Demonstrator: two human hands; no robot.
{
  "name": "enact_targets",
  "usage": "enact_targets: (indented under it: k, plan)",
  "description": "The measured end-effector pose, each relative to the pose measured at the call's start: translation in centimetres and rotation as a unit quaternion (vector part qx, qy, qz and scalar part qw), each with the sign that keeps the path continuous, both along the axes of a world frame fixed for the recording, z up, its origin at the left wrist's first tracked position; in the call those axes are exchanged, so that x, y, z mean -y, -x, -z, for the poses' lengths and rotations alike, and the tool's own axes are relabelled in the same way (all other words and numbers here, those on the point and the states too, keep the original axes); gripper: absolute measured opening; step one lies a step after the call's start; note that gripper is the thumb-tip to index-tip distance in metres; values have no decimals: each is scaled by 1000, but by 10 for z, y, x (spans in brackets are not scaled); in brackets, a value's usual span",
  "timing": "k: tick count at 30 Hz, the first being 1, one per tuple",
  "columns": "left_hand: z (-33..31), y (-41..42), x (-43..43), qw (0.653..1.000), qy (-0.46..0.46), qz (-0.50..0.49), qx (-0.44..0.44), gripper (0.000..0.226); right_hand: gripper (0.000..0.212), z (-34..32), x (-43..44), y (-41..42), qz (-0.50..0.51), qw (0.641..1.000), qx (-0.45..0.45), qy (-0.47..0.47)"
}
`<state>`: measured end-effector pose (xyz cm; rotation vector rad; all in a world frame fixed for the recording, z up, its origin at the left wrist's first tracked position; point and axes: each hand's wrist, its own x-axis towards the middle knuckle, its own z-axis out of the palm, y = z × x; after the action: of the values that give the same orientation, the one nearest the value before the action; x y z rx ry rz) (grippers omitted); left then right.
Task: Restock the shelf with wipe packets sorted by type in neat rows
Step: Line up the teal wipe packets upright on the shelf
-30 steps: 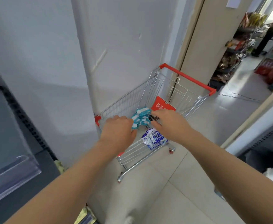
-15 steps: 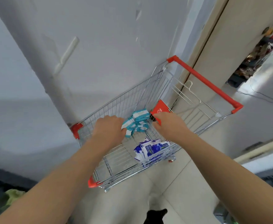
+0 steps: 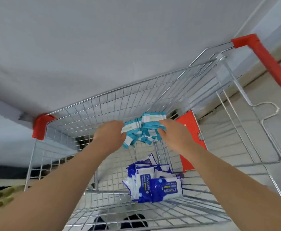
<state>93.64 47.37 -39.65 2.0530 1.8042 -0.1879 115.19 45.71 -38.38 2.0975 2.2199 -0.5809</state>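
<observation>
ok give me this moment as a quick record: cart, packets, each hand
cart: wire basket with red corner guards
teal packets: bunch held between both hands, above the basket floor
left hand: grips the bunch's left side
right hand: grips its right side
blue packets: loose pile on the basket floor

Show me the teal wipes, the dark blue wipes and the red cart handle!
teal wipes (image 3: 144,130): head view, middle of the bundle.
dark blue wipes (image 3: 163,189): head view, front face of the top packet in the pile.
red cart handle (image 3: 269,64): head view, partway along the red bar.
</observation>
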Motion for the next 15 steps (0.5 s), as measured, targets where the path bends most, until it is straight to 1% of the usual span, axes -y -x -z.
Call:
enact_targets:
  k: [4, 6, 10, 12, 15]
  plan:
    - [69, -15, -36, 1000, 23, -15, 9, 35, 39, 67, -40, -17, 11, 1000, -25, 12]
    - [106, -18, -56, 999, 39, -13, 14, 36, 39, 102, -60, -24, 2, 1000, -25, 19]
    - [170, -22, -87, 996, 79, -15, 46, 45, 36, 160, -95, -34, -9, 999, -35, 31]
    - [193, -23, -97, 993, 106, -11, 41, 48, 34, 183, -109, -36, -16, 998, -31, 45]
    - [222, -27, -105, 991, 129, 18, 21, 48, 18, 205, -120, -37, 0, 998, -38, 57]
